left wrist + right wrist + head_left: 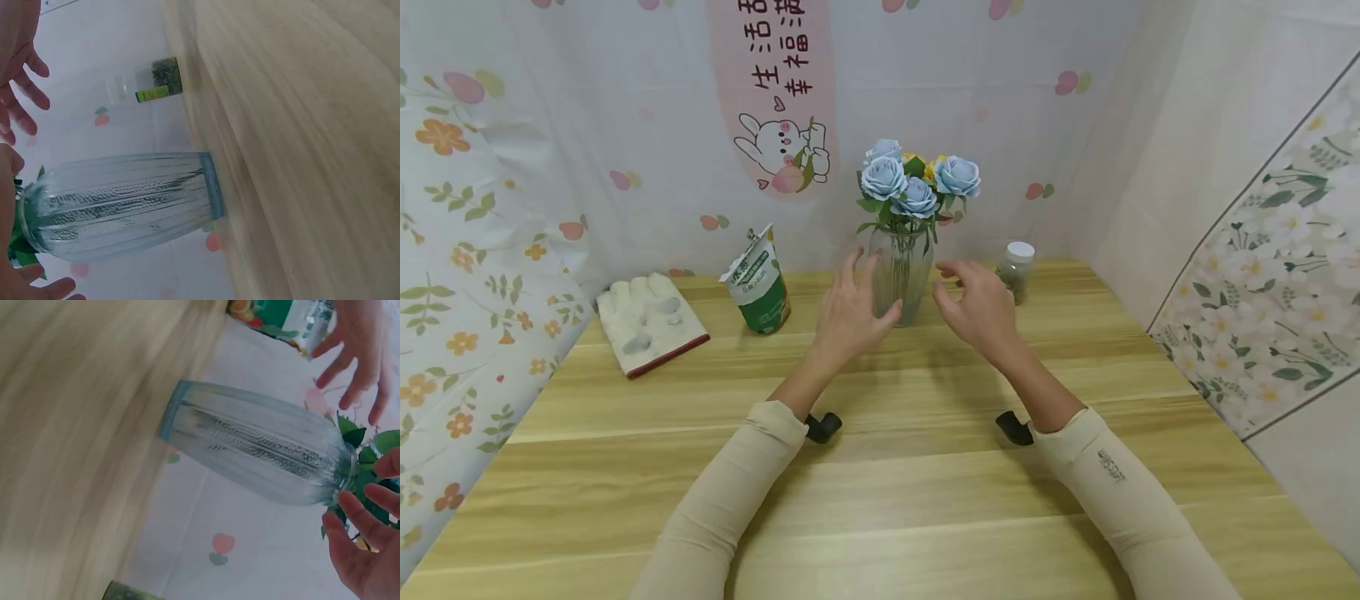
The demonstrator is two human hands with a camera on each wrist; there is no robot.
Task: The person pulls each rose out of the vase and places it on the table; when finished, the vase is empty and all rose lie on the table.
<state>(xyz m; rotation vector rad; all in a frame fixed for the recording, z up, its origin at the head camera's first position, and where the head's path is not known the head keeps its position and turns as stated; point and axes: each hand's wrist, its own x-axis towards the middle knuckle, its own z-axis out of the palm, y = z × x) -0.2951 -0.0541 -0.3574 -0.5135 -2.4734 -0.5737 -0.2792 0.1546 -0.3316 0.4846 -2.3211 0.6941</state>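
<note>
The left hand [852,310] and the right hand [981,304] are flanking a glass vase [912,271], which is standing on the wood-grain table [895,500] and holding pale blue roses [915,197] among green leaves. A white-capped jar [1017,268] is standing near the right hand, while a green-and-white pouch [758,287] is standing left of the vase. A pale glove [655,327] with a red edge is lying farther left.

Both sleeved arms [730,492] reach forward, the left fingers [850,268] spread and the right fingers [958,268] loosely bent
</note>
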